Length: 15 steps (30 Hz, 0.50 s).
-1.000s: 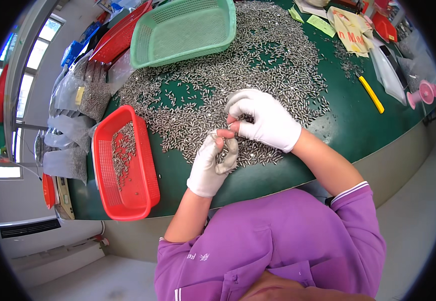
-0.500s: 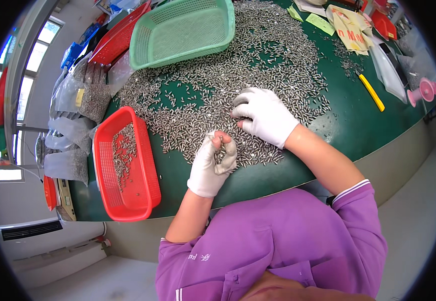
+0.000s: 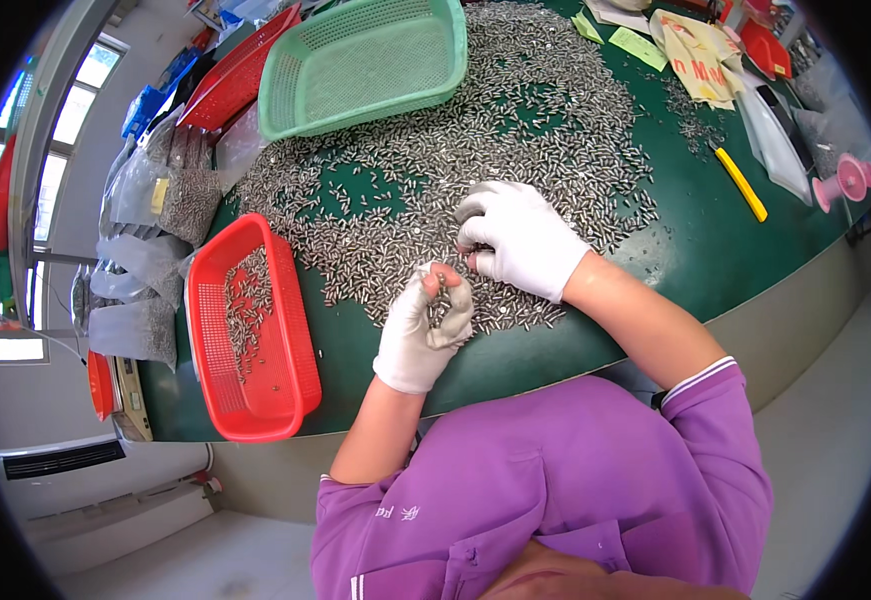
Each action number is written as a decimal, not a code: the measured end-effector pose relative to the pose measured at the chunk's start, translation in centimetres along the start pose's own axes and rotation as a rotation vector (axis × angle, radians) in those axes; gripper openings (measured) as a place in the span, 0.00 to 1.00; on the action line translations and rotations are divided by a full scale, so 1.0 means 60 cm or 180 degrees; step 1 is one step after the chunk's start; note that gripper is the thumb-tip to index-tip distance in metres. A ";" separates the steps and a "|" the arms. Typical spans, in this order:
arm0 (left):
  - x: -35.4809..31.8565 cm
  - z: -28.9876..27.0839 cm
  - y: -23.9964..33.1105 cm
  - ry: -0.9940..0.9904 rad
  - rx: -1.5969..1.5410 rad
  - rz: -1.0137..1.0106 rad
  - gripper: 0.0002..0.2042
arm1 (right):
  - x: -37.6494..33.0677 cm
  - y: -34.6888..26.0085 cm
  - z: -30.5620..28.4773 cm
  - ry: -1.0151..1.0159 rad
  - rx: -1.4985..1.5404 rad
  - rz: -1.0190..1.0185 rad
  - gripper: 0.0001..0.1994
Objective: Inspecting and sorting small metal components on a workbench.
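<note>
Gloved left hand (image 3: 423,325) cups metal pins (image 3: 441,290) (right hand (image 3: 517,240) on the pile (image 3: 515,130)) beside a red basket (image 3: 280,330)

Your small silver metal pins (image 3: 515,130) lie scattered in a dense heap from centre toward twelve o'clock; a few (image 3: 439,300) sit cupped at centre.

Basket (image 3: 255,330) left of hands, pins (image 3: 515,130) spread on table (image 3: 695,240) behind

Shiny metal pins (image 3: 515,110), matt green tabletop (image 3: 695,240)
</note>
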<state>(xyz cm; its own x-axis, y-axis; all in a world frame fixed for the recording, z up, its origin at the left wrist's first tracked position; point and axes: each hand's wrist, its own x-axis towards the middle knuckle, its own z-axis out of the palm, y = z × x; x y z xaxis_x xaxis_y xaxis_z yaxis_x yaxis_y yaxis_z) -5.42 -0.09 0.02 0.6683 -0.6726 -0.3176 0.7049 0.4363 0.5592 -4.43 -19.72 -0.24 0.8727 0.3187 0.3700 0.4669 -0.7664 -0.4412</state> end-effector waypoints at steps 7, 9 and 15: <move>0.000 0.000 -0.002 -0.0072 -0.0270 0.0074 0.10 | 0.001 -0.009 0.002 -0.0001 -0.0014 0.0050 0.05; 0.000 -0.002 -0.001 -0.0260 -0.0287 0.0039 0.10 | -0.001 -0.006 0.003 0.0125 -0.0005 -0.0057 0.05; -0.006 -0.002 0.000 0.0154 0.0252 0.0220 0.14 | 0.009 0.002 -0.008 0.0524 0.0333 -0.0082 0.05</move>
<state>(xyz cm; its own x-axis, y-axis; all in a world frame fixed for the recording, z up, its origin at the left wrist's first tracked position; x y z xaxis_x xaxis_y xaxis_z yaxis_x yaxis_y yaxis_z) -5.61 0.22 0.02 0.7268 -0.6121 -0.3115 0.6369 0.4309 0.6392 -4.01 -19.89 0.29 0.8291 0.2353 0.5072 0.5086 -0.6942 -0.5093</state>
